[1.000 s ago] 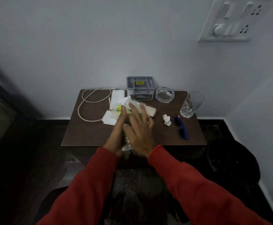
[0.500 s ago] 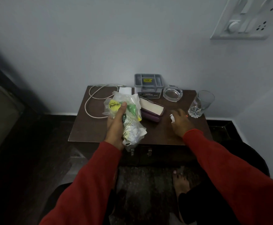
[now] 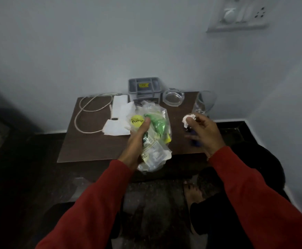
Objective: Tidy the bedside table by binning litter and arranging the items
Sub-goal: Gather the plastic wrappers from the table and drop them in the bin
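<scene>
A crumpled clear plastic wrapper with yellow and green print [image 3: 151, 135] is held above the front of the dark brown wooden bench [image 3: 92, 141], the left hand [image 3: 135, 141] closed around its bunched middle. A small white tissue wad [image 3: 187, 120] is pinched in the fingertips of the right hand [image 3: 205, 133], raised over the bench's right side. Both pieces of litter appear light, soft and easily crushed; the slippery film is best gathered at its bunched centre. A clear drinking glass [image 3: 203, 103] and round glass ashtray [image 3: 173, 98], judged fragile, stand near the wall, beside a grey plastic organiser [image 3: 144, 87], white papers [image 3: 118, 114] and a looped white cable [image 3: 85, 114].
</scene>
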The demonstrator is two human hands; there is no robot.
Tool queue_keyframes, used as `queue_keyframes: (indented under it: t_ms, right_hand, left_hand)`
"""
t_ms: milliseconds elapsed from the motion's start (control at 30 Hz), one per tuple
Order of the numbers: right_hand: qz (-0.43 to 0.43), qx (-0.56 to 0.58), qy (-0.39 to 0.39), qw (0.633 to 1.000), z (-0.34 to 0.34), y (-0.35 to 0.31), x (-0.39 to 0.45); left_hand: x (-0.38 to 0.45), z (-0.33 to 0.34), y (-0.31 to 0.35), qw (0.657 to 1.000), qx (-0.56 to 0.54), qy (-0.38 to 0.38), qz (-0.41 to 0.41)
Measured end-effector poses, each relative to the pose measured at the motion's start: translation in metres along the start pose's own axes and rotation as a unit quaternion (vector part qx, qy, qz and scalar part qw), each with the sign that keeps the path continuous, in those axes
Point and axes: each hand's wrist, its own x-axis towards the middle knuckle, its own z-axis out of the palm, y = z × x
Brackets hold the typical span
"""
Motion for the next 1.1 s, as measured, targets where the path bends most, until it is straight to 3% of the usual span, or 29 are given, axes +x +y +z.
queue_keyframes:
  t_ms: [100, 233, 300, 400, 500, 633, 767, 833, 1000, 1100]
  right_hand:
    - [0.054, 0.103, -0.041, 0.992, -0.029, -0.019, -0.023]
    - [0.042, 0.104, -0.057, 0.992, -0.080, -0.036, -0.040]
    - [0.045, 0.064, -0.025, 0.997, -0.129, -0.028, -0.047]
    - [0.053, 0.085, 0.012, 0.995, -0.165, -0.006, -0.041]
    - [0.071, 0.052, 0.118, 0.989, -0.215, 0.030, -0.043]
    - [0.103, -0.102, 0.237, 0.961, -0.265, 0.091, -0.048]
    - [0.184, -0.146, 0.272, 0.933, -0.304, 0.150, -0.040]
    - [0.208, -0.144, 0.263, 0.931, -0.317, 0.171, -0.033]
    - [0.307, -0.139, 0.193, 0.921, -0.335, 0.194, -0.016]
    - [0.303, -0.191, 0.228, 0.905, -0.342, 0.197, -0.012]
  left_hand:
    - [0.000, 0.051, -0.028, 1.000, 0.005, -0.011, -0.024]
    - [0.013, 0.137, -0.058, 0.997, 0.039, -0.050, -0.041]
    - [0.033, 0.197, -0.087, 0.992, 0.083, -0.057, -0.076]
    - [0.060, 0.234, -0.101, 0.960, 0.249, 0.039, -0.117]
    - [0.075, 0.272, -0.139, 0.924, 0.368, -0.017, -0.100]
    - [0.104, 0.289, -0.204, 0.922, 0.355, -0.013, -0.155]
    - [0.146, 0.289, -0.274, 0.923, 0.313, 0.018, -0.224]
    - [0.128, 0.298, -0.260, 0.923, 0.330, -0.015, -0.197]
    - [0.129, 0.287, -0.276, 0.900, 0.426, -0.082, -0.035]
    - [0.130, 0.278, -0.289, 0.897, 0.431, -0.085, 0.040]
